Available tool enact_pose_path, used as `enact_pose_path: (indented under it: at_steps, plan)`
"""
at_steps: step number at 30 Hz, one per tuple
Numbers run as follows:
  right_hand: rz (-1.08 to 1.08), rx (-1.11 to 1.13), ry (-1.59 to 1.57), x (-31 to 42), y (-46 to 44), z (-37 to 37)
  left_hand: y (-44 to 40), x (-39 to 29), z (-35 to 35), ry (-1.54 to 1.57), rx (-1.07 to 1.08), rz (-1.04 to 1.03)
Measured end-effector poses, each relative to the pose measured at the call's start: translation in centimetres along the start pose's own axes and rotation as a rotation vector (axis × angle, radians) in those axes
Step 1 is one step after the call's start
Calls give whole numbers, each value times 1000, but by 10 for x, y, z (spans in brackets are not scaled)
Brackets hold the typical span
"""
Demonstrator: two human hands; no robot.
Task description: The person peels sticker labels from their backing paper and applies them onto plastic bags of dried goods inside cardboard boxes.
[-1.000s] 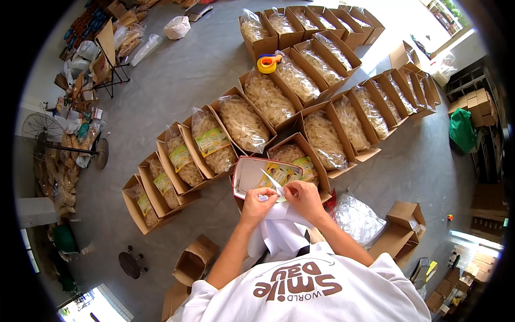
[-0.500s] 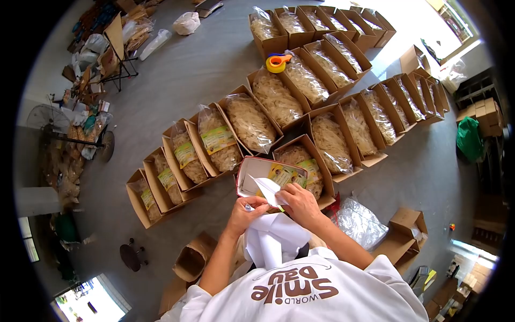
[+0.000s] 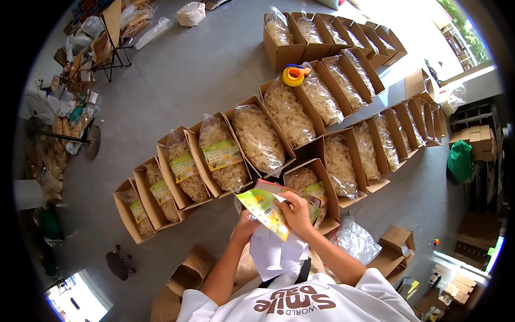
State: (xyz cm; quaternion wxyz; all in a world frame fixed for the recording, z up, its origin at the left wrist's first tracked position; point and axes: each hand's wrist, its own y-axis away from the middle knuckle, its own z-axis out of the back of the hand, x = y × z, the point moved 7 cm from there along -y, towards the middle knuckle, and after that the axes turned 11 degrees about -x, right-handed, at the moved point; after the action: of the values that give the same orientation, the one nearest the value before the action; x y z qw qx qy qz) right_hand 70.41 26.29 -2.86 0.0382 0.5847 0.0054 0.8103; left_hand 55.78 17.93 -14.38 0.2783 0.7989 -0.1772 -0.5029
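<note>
A green and yellow printed label [image 3: 263, 206] is stretched between my two hands, its printed face upward. My right hand [image 3: 295, 214] pinches the label along its right side. Closed at the label's lower left edge is my left hand [image 3: 245, 226], its fingertips partly hidden. White backing paper [image 3: 271, 252] hangs in folds below the hands, against my body. Behind the label, a red-edged box [image 3: 271, 186] shows only in part. Just past my right hand stands a carton [image 3: 328, 206] holding a labelled bag of pale, dry flakes [image 3: 301, 178].
Open cartons in rows hold clear bags of flakes [image 3: 257, 137]; several at left bear labels [image 3: 221, 154]. A yellow and orange tape dispenser [image 3: 294, 75] rests on one. Crumpled plastic [image 3: 357, 239] and an open carton [image 3: 396, 244] lie at right, a small stool [image 3: 119, 264] at left.
The label has turned from showing its white back to showing its printed face, and now covers much of the red-edged box. My view has shifted slightly, so the cartons appear lower.
</note>
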Motion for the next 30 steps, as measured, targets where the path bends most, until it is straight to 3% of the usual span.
enact_pose_path:
  at_steps: [2,4,6,7,8,9,10,11,14,16,17,18,19,20,22,23,25,30]
  plan:
    - [107,65,70,2,-10,-29,-19,-6,25,292,-160,152]
    - [130,124,65,-9,-23,-57,-45,7,68,381,-178,265]
    - [114,165,72,-27,-40,-81,-62,33,108,557,-206,494]
    - [-22,126,-27,-50,-51,-89,-70,41,118,643,-215,610]
    - [-154,85,-126,-77,-64,-97,-87,39,137,384,-232,487]
    - [-264,52,-32,-113,-82,-98,-98,13,139,112,-266,381]
    - [-349,-45,-97,-125,-107,-93,-113,-65,119,-491,-282,15]
    - [-487,-97,-222,-158,-128,-94,-137,-61,135,-550,-275,30]
    - [-212,-71,198,-218,-197,-90,-199,-49,182,-655,-263,174]
    - [-77,-141,387,-232,-232,-91,-243,-42,199,-761,-287,135]
    - [-259,-145,382,-248,-248,-93,-262,-41,199,-777,-307,159]
    - [-236,-83,496,-246,-265,-96,-278,-39,198,-794,-324,185]
    - [7,-9,694,-245,-276,-104,-297,-30,201,-801,-348,180]
    - [-8,-2,700,-258,-283,-108,-310,-19,203,-803,-342,198]
    - [135,-100,750,-268,-296,-117,-327,-22,190,-1130,-384,176]
    - [122,-89,752,-278,-300,-120,-331,-15,186,-1185,-351,312]
    - [463,116,938,-279,-299,-146,-337,-3,184,-1271,-409,295]
    - [535,205,1267,-339,-290,-167,-343,2,180,-1344,-487,209]
